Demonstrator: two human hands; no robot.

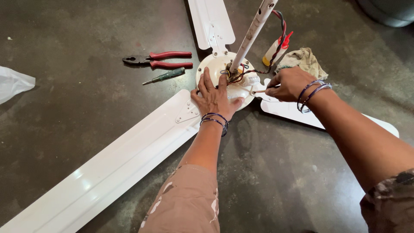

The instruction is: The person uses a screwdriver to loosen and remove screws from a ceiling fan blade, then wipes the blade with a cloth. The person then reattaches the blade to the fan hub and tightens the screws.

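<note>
Dark, mottled concrete floor (77,121) fills the view and carries a white ceiling fan lying flat. At far left, a scrap of clear plastic (13,83) is cut off by the edge. A long white blade (108,168) runs from the lower left corner up to the round motor hub (215,64). Above it lie red-handled pliers (157,59) and, just beside them, a green-handled screwdriver (166,76). My left hand (214,97) rests open, fingers spread flat, on the near side of the hub; two dark bangles circle the wrist. A second blade (211,21) points away, cropped by the top edge. The white downrod (252,34) rises from the hub among tangled wires (235,73); a small white label (253,79) sits on the hub, its print too small to make out. My right hand (290,84) is closed around a thin tool (259,91) whose tip meets the hub. Behind it stand a small bottle with red cap (276,47) and a crumpled rag (304,60). The third blade (302,114) is mostly hidden under my right forearm.
</note>
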